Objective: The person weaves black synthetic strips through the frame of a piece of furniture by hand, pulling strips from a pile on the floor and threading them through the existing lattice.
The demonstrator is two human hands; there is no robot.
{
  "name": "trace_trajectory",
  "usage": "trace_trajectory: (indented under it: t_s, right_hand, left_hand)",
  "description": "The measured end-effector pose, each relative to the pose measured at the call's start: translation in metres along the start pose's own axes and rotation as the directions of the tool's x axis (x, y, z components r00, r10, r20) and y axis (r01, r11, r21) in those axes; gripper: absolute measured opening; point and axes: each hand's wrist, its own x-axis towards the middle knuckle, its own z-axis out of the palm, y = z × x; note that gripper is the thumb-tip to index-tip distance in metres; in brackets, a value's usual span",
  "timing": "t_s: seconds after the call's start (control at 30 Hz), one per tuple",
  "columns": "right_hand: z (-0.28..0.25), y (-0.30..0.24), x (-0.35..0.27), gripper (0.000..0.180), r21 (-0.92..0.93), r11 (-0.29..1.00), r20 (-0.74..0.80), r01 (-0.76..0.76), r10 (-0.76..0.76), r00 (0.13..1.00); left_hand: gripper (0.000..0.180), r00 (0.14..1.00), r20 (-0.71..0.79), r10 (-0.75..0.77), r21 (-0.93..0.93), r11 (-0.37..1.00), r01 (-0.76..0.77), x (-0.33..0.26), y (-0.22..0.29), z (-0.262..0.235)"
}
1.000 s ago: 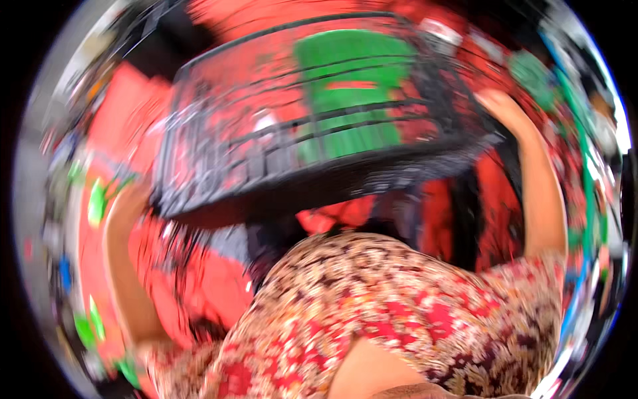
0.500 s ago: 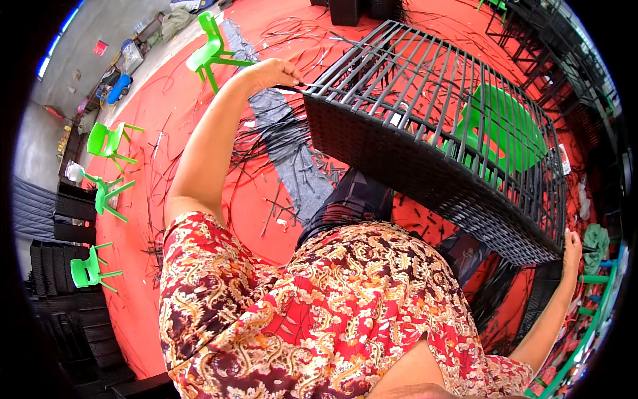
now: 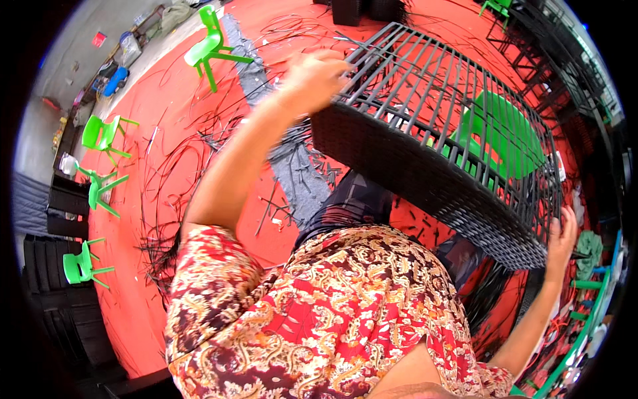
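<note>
Across my lap and to the right tilts a black furniture frame with parallel bars; its near side is a dark woven panel (image 3: 425, 186). My left hand (image 3: 319, 76), smeared by motion, is at the frame's far left corner, its fingers bent over the end bars; whether it grips anything is unclear. At the opposite end my right hand (image 3: 562, 238) rests against the frame's right edge, fingers stretched upward and apart. Through the bars a green chair (image 3: 498, 136) shows beyond the frame. A thin dark strip (image 3: 345, 38) sticks out past the frame's upper left end.
Loose black strips (image 3: 193, 139) and short offcuts litter the red floor covering (image 3: 143, 219). A grey cloth strip (image 3: 292, 176) lies left of the frame. Several small green chairs (image 3: 211, 46) stand on the left; dark woven pieces (image 3: 50, 272) are stacked lower left. Green rails (image 3: 585, 339) run at the lower right.
My left hand has moved right, from beside the corner onto the end bars. My right hand has loosened from a pinch to spread fingers. The frame has shifted slightly.
</note>
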Motion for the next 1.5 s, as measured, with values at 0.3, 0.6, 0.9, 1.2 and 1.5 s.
trace_trajectory:
  t_s: [0.3, 0.6, 0.9, 1.2, 1.5]
  right_hand:
    - [0.075, -0.205, 0.022, 0.056, -0.026, 0.951, 0.097, 0.307, -0.304, 0.948]
    - [0.073, -0.202, 0.002, 0.036, 0.021, 0.966, -0.053, 0.256, -0.255, 0.966]
    - [0.067, -0.204, 0.0, 0.038, 0.033, 0.972, -0.019, 0.232, -0.232, 0.973]
    - [0.066, -0.192, -0.011, 0.035, 0.004, 0.969, -0.056, 0.249, -0.248, 0.967]
    - [0.06, -0.189, -0.017, 0.036, -0.017, 0.967, -0.075, 0.256, -0.256, 0.964]
  left_hand:
    - [0.029, 0.98, -0.106, -0.17, -0.089, 0.983, 0.161, -0.008, 0.123, 0.046]
    - [0.02, 0.932, -0.326, -0.156, -0.129, 0.984, 0.119, -0.022, 0.135, 0.055]
    - [0.027, 0.913, -0.333, -0.237, -0.044, 0.971, 0.236, -0.02, 0.126, 0.032]
    - [0.032, 0.927, -0.19, -0.325, 0.061, 0.938, 0.341, -0.05, 0.108, 0.028]
    - [0.035, 0.887, -0.225, -0.403, 0.179, 0.878, 0.444, -0.054, 0.093, 0.024]
